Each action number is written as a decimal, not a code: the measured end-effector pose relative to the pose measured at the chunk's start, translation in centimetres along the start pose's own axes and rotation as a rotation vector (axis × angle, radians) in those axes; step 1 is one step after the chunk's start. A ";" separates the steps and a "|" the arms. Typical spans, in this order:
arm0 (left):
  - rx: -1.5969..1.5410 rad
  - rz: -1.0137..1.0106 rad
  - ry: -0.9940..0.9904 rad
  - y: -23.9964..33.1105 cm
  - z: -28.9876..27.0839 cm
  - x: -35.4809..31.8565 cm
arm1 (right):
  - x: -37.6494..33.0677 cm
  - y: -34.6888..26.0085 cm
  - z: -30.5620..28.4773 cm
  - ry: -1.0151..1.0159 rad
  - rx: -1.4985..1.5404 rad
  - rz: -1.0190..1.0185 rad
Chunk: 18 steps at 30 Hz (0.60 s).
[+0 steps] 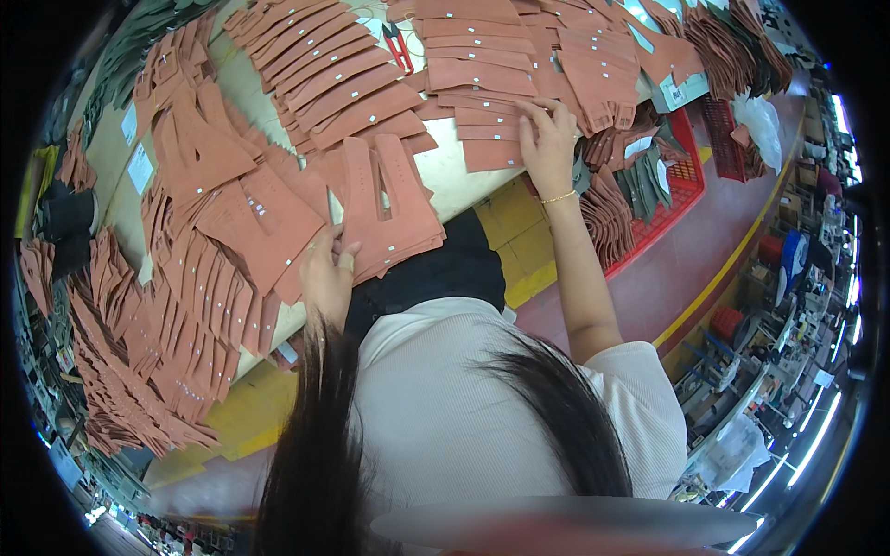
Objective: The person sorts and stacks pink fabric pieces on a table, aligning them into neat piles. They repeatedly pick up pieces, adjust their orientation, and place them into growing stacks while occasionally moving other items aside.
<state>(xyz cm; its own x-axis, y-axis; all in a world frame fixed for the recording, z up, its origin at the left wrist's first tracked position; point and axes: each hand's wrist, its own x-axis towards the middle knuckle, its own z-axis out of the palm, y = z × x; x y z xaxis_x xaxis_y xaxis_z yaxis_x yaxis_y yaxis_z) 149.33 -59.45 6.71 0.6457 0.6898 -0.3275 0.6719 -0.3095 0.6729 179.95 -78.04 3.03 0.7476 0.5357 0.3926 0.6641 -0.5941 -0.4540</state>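
Observation:
My right hand (552, 146) reaches to the right edge of a column of overlapping brown leather-like pieces (491, 153). Its fingers are apart and rest at that edge. Lower and to the left, my left hand (326, 278) lies at the lower left edge of a small pile topped by a cut piece with long slots (408, 227). Thumb and fingers there look slightly parted, though the fingertips are partly hidden against the pieces. Another flat brown piece (260, 222) lies just left of that hand. Small white labels dot most pieces.
Fanned rows of brown pieces (343, 93) cover the table (445, 167). Red-handled snips (397, 46) lie between rows. A red plastic crate (686, 176) at the right holds brown and dark green pieces. White paper slips (139, 169) lie at the left.

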 end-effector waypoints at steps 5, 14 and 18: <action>0.125 0.103 0.063 -0.2 0.6 -0.7 | -0.4 0.9 -0.7 -0.039 -0.085 -0.037; 0.172 0.116 0.071 0.4 0.6 -1.3 | 0.3 0.6 0.9 -0.063 -0.112 -0.113; 0.172 0.134 0.075 0.4 0.6 -1.3 | 0.5 0.4 1.0 -0.070 -0.144 -0.134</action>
<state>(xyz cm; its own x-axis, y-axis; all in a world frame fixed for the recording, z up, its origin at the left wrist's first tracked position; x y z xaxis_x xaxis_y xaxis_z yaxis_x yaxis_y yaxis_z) 148.98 -60.82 6.95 0.7086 0.6800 -0.1883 0.6382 -0.5039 0.5821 180.61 -77.39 2.27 0.6535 0.6532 0.3825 0.7557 -0.5918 -0.2804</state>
